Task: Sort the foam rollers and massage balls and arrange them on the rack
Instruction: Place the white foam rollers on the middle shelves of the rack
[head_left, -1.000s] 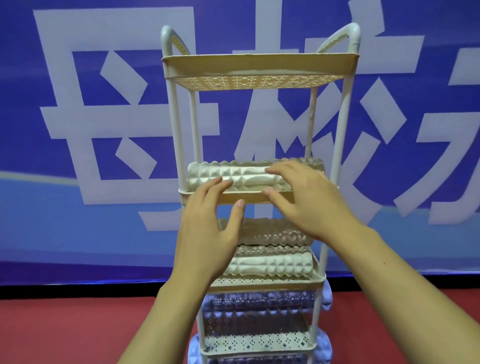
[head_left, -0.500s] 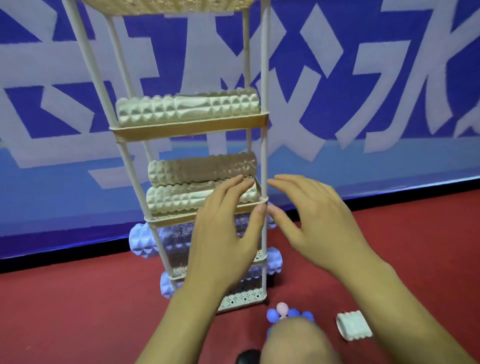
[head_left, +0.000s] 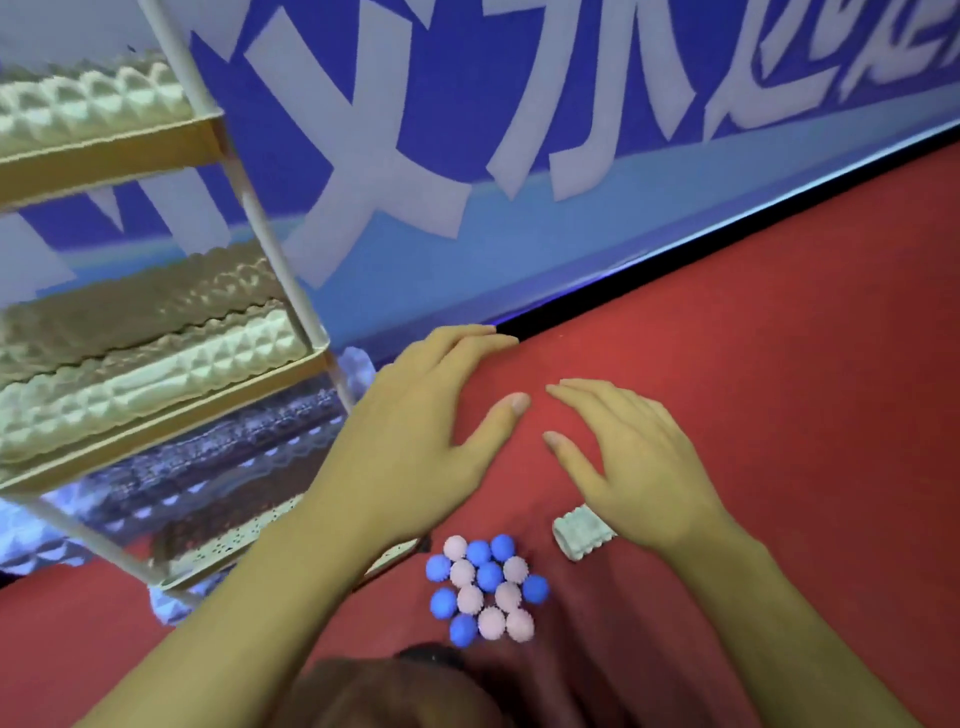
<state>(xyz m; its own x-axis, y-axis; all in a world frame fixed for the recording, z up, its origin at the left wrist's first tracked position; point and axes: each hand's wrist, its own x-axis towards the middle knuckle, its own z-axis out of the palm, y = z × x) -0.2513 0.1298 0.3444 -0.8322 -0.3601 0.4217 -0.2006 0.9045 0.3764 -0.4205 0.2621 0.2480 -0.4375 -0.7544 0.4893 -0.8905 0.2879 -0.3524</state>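
A: Hands?
B: Left hand (head_left: 415, 447), right hand (head_left: 631, 460): fingers spread, both empty, above red floor (head_left: 779, 364).
A: Stock?
B: Massage balls (head_left: 485, 590) clustered on floor; small roller (head_left: 579, 532) just beside; cream rollers (head_left: 156, 374) on rack (head_left: 280, 249).

Looks like some kind of gym or staged demo space, not a home: red carpet floor (head_left: 779, 415), a big blue banner (head_left: 519, 104) with huge white lettering as the backdrop, and a white tiered rack (head_left: 270, 249) stocked with foam rollers (head_left: 145, 384).
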